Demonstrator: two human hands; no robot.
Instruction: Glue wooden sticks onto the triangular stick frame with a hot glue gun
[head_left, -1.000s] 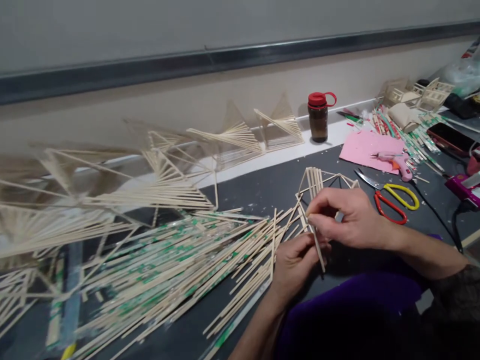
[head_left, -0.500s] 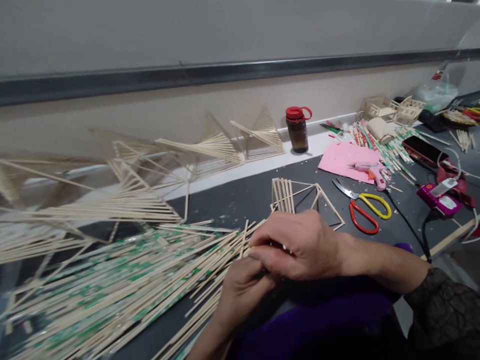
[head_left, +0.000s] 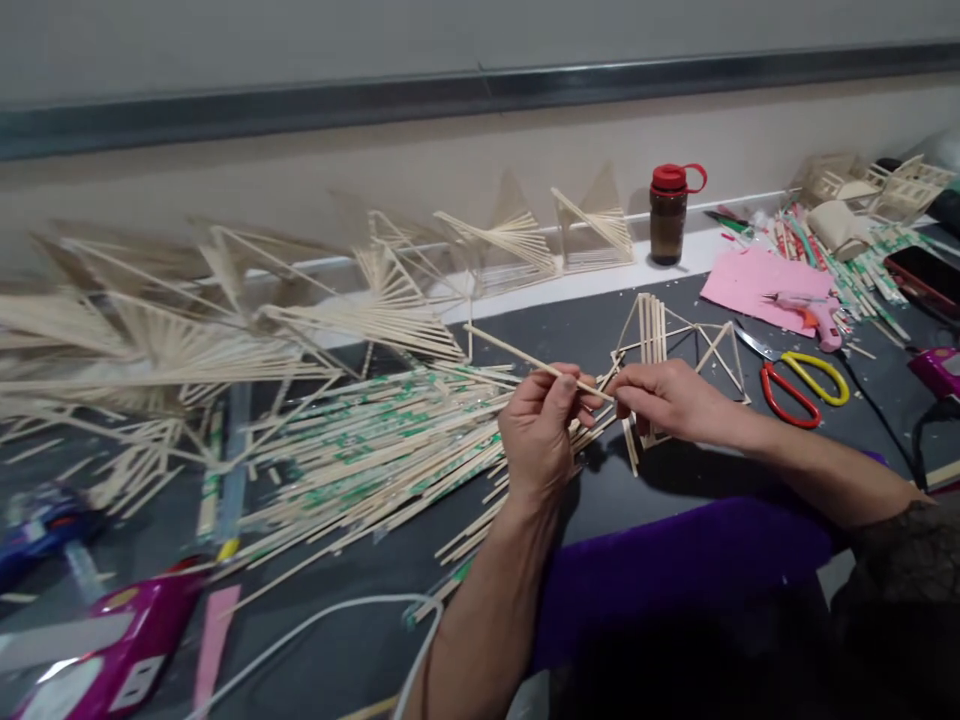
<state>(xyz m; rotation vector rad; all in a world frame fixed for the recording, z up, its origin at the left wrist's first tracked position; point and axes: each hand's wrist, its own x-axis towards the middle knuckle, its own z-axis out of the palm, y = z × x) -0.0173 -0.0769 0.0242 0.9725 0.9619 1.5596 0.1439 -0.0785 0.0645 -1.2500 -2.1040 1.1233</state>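
Observation:
My left hand pinches a thin wooden stick that slants up to the left. My right hand grips the stick's other end by its fingertips, just in front of a small stick frame standing on the dark table. Under and left of my hands lies a big heap of loose sticks, some in green-printed wrappers.
Finished stick structures line the wall to the left. A red-capped brown bottle, pink paper, a pink glue gun and red-yellow scissors sit at the right. A magenta device and white cable lie front left.
My hands have lifted from the stick heap and moved apart; one stick is now stretched between them. The camera view has swung left, then right.

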